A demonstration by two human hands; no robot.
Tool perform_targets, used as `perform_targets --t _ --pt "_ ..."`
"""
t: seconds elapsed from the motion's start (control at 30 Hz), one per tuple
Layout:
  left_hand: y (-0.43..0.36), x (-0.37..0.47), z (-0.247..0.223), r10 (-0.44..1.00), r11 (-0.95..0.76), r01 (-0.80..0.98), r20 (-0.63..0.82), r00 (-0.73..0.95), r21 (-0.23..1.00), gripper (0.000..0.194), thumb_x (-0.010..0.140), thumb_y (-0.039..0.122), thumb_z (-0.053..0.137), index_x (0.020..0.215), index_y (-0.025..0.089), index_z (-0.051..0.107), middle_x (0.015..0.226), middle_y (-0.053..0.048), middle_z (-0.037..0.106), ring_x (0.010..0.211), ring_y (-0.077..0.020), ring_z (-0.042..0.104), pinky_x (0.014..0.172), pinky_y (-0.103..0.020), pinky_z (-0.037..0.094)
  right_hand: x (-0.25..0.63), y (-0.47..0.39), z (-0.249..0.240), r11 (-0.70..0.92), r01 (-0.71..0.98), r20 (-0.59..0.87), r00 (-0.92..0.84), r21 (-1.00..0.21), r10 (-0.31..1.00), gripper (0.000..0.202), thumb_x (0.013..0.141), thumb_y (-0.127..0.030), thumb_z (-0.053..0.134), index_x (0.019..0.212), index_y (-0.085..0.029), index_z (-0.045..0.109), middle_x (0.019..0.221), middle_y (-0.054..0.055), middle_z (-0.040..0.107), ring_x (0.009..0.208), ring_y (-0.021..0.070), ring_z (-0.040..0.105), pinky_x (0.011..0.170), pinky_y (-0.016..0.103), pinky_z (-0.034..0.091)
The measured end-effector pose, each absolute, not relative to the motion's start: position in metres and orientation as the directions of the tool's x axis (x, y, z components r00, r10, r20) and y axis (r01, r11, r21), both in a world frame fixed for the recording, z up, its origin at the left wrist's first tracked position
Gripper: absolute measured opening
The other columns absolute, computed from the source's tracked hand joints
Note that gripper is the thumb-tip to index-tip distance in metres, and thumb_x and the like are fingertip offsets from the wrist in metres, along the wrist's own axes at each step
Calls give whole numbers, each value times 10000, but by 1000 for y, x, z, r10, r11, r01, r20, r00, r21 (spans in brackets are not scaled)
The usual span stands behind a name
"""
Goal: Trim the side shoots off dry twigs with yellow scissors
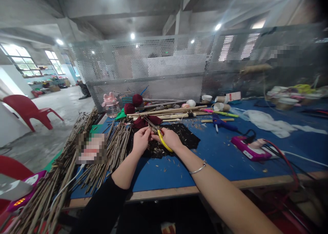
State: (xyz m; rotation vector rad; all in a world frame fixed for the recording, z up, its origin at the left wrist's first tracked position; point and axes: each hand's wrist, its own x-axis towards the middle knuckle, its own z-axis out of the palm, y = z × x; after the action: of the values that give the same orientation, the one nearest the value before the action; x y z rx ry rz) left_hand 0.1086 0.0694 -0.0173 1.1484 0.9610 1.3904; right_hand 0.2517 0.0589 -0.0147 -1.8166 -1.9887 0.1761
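Over a black cloth (pixel 190 135) strewn with plant scraps, my two hands meet at the fingertips. My right hand (pixel 169 138) is closed around scissors with a yellow handle (pixel 164 141), whose blades point up and to the left. My left hand (pixel 140 141) is pinched closed beside the blades, at a small brownish bit (pixel 154 128) that looks like twig or dried plant. The fingers partly hide that bit. Dark red material (pixel 139 122) lies just beyond the hands. A pile of cut twigs (pixel 118 138) lies left of my left hand.
Long bundled sticks (pixel 60 179) lean along the table's left edge. Farther back are dark red yarn balls (pixel 137 100), a pink-lidded jar (pixel 111 106) and wooden rods (pixel 169 112). Toward the right lie a blue glue gun (pixel 225 124), a purple power strip (pixel 252 152) with cables and white plastic (pixel 269 122).
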Motion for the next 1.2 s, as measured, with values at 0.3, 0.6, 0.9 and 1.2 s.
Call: perform_targets --t 0.3,0.6,0.9,1.2 --pt "68 109 -18 980 -181 -177 193 55 967 256 717 336 565 826 111 616 690 -43 637 571 -113 584 518 -204 461 250 56 -16 229 891 305 -109 -393 946 566 658 -634 565 993 -186 481 926 73 614 865 209 588 662 255 360" --pt "69 109 -22 967 -247 -97 251 32 964 244 744 339 530 785 120 628 678 -40 645 576 -126 591 570 -228 471 245 55 -14 159 912 242 -68 -379 968 523 665 -627 566 953 -199 484 863 66 638 801 226 609 611 259 340" --pt "67 108 -20 973 -230 44 230 5 972 222 745 316 503 704 129 617 627 -33 638 543 -126 576 556 -221 453 242 54 -17 193 908 307 -76 -371 949 557 647 -636 573 954 -185 459 901 81 626 832 220 598 635 260 345" --pt "62 107 -14 965 -263 64 262 12 963 265 755 356 490 664 128 589 586 -16 601 526 -109 532 527 -199 417 242 54 -16 186 912 283 -82 -365 956 527 650 -623 583 947 -202 472 835 55 643 777 225 615 590 257 334"
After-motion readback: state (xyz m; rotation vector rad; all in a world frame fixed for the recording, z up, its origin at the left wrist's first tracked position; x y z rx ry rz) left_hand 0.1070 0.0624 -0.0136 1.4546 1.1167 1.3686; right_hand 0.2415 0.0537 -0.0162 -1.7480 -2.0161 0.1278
